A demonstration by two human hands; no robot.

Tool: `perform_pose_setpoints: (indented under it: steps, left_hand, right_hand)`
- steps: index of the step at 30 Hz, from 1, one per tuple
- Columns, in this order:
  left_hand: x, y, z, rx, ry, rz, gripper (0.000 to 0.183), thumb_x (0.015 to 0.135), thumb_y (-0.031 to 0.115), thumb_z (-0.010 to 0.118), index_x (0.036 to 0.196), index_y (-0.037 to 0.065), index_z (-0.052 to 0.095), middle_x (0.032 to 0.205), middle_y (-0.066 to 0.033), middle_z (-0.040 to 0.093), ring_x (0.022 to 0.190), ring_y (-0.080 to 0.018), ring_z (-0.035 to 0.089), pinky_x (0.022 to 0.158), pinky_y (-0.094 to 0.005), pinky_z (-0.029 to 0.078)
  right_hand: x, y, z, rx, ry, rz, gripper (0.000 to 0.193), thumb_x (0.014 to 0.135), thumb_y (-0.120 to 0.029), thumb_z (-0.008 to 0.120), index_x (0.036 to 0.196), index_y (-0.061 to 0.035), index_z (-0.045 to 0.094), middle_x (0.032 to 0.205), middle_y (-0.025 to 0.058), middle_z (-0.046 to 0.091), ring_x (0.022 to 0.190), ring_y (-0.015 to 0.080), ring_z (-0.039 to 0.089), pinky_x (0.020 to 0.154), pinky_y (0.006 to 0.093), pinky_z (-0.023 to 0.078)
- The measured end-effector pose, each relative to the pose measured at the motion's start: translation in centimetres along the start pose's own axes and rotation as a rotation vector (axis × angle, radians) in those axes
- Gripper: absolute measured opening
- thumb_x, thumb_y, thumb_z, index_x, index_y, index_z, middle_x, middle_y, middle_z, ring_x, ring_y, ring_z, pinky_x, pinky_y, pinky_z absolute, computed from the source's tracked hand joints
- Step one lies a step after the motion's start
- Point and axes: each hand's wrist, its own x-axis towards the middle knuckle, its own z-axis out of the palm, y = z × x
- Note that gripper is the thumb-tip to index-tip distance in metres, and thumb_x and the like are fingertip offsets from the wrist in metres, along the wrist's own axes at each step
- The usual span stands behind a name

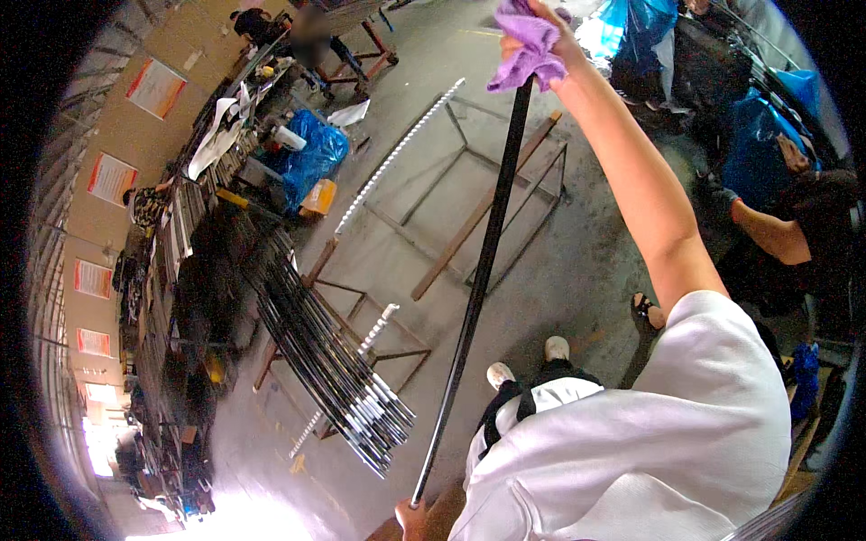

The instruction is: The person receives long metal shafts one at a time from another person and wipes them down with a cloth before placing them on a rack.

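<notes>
A long black pole (495, 212) runs slantwise across the view between my two hands. My right hand (552, 41), at the end of an outstretched arm, is closed on a purple cloth (529, 47) bunched around the pole's far part. Down at the lower edge, my left hand (412, 520) grips the pole's near, shiny end; some of its fingers are cut off by the frame. To the left of the pole lies a bundle of similar black poles (325, 361) with pale ends, resting on a metal stand (397, 353).
A metal frame with a wooden bar (487, 212) stands beyond the pole. A white-wrapped rail (397, 158) slopes up nearby. Blue plastic bags (311, 162) and a cluttered bench line the left. Another person's arm (771, 233) shows at right, beside more blue bags (758, 135). People stand far back.
</notes>
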Motion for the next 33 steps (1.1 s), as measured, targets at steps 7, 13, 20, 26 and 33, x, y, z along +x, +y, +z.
perform_pose_setpoints:
  steps: [7, 13, 20, 26, 33]
  left_hand:
    - [-0.4, 3.3, 1.0, -0.105, -0.198, -0.157, 0.034, 0.066, 0.027, 0.066, 0.083, -0.002, 0.061, 0.08, -0.0213, 0.06, 0.077, -0.0356, 0.057, 0.069, -0.0415, 0.044]
    - [6.7, 20.8, -3.3, -0.126, 0.145, 0.075, 0.027, 0.069, 0.023, 0.066, 0.069, 0.0, 0.052, 0.057, -0.0155, 0.051, 0.052, -0.0302, 0.047, 0.053, -0.0369, 0.04]
    - [5.0, 20.6, -5.6, 0.002, 0.163, 0.053, 0.021, 0.07, 0.015, 0.063, 0.087, 0.013, 0.05, 0.072, -0.0092, 0.061, 0.068, -0.0326, 0.059, 0.059, -0.0415, 0.045]
    - [7.7, 33.4, -9.4, -0.13, -0.035, -0.065, 0.032, 0.074, 0.015, 0.06, 0.1, 0.016, 0.041, 0.076, -0.0181, 0.061, 0.073, -0.0383, 0.058, 0.062, -0.0459, 0.044]
    - [9.7, 37.9, -8.1, -0.02, 0.224, 0.102, 0.042, 0.072, 0.021, 0.06, 0.108, 0.015, 0.041, 0.079, -0.0189, 0.062, 0.076, -0.0392, 0.059, 0.064, -0.0464, 0.046]
  right_hand:
    - [1.5, 2.3, -2.2, 0.185, -0.503, 0.101, 0.038, 0.084, -0.049, 0.046, 0.069, -0.0144, 0.055, 0.049, -0.0019, 0.044, 0.037, 0.0095, 0.034, 0.038, 0.0232, 0.022]
    - [-5.2, 12.7, 2.0, 0.177, -0.177, 0.144, 0.032, 0.083, -0.038, 0.054, 0.06, -0.0161, 0.048, 0.046, -0.004, 0.039, 0.036, 0.0105, 0.034, 0.037, 0.0235, 0.025]
    - [-3.1, 8.8, 2.2, 0.062, -0.2, 0.189, 0.02, 0.077, -0.033, 0.06, 0.075, -0.0149, 0.051, 0.062, -0.0021, 0.047, 0.053, 0.0124, 0.043, 0.05, 0.026, 0.035]
    - [-11.9, 20.0, 6.0, 0.149, -0.143, 0.458, 0.025, 0.072, -0.028, 0.065, 0.089, -0.0138, 0.053, 0.075, -0.0005, 0.053, 0.068, 0.0141, 0.051, 0.061, 0.0282, 0.044]
    - [-18.5, 31.1, 4.4, 0.042, 0.511, 0.353, 0.027, 0.077, -0.02, 0.067, 0.097, -0.0131, 0.05, 0.08, -0.0035, 0.052, 0.073, 0.0099, 0.05, 0.063, 0.0276, 0.044]
